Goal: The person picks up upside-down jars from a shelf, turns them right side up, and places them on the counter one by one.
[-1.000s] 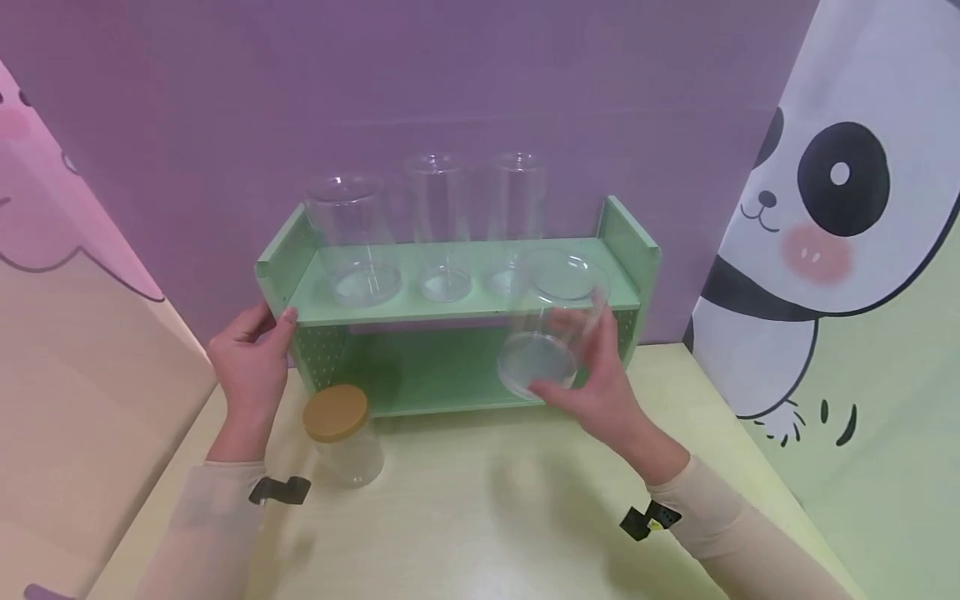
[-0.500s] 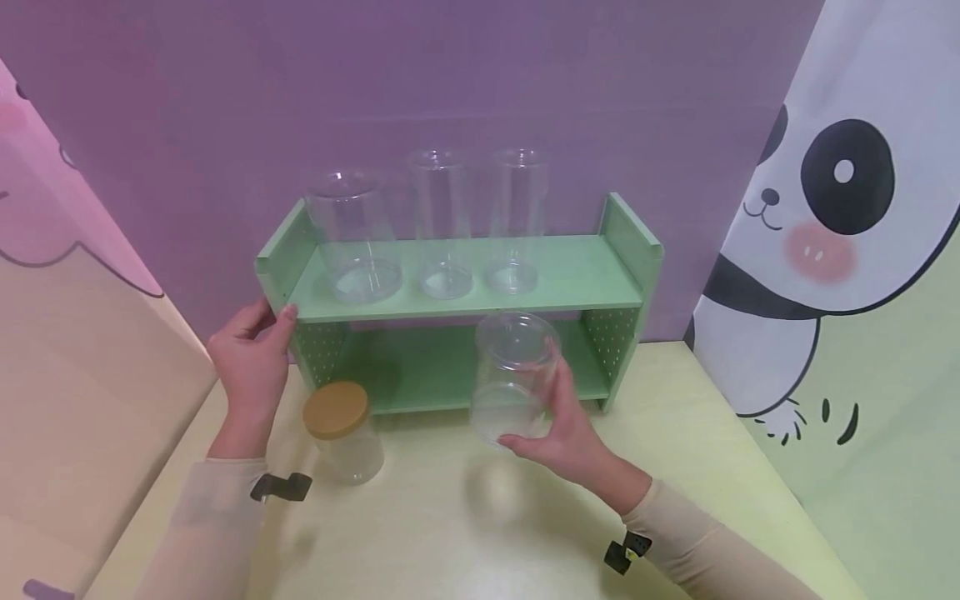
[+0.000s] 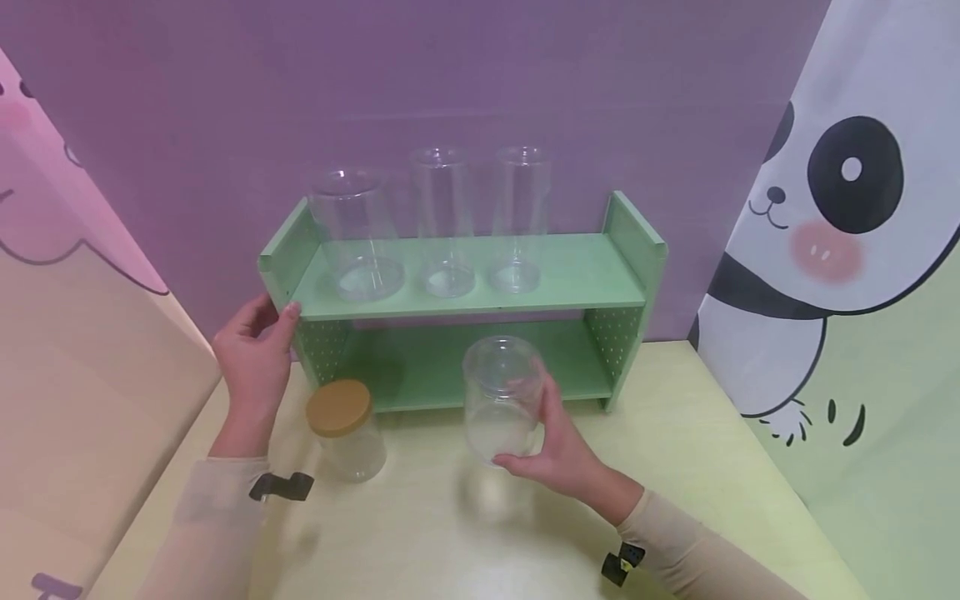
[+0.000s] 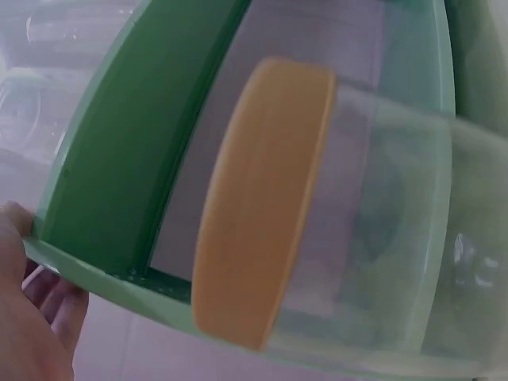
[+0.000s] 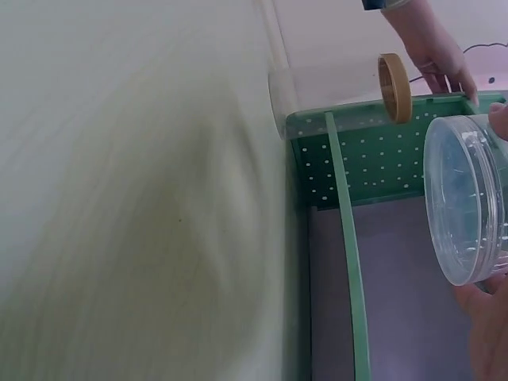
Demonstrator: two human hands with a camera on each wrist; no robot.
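Note:
My right hand (image 3: 551,450) grips a clear, lidless jar (image 3: 501,417) by its right side, thumb low at the front. The jar is upright and seems raised above the table, in front of the lower shelf. With thumb in front and fingers behind, my left hand (image 3: 255,358) holds the left side of a green two-tier shelf (image 3: 472,310). In the left wrist view its fingers (image 4: 63,309) curl round the panel's edge. Close to that hand stands a clear jar with a tan lid (image 3: 340,408), on the table at the shelf's lower left corner.
A wide clear jar (image 3: 367,279) and two narrower clear jars, one in the middle (image 3: 447,279) and one to its right (image 3: 514,275), stand on the upper shelf. Behind is a purple wall (image 3: 480,75); a panda panel (image 3: 847,242) borders the right of the pale table (image 3: 405,542).
My right hand has brought the clear jar down and to the left, from before the upper shelf to before the lower one. The left hand has stayed on the shelf's side.

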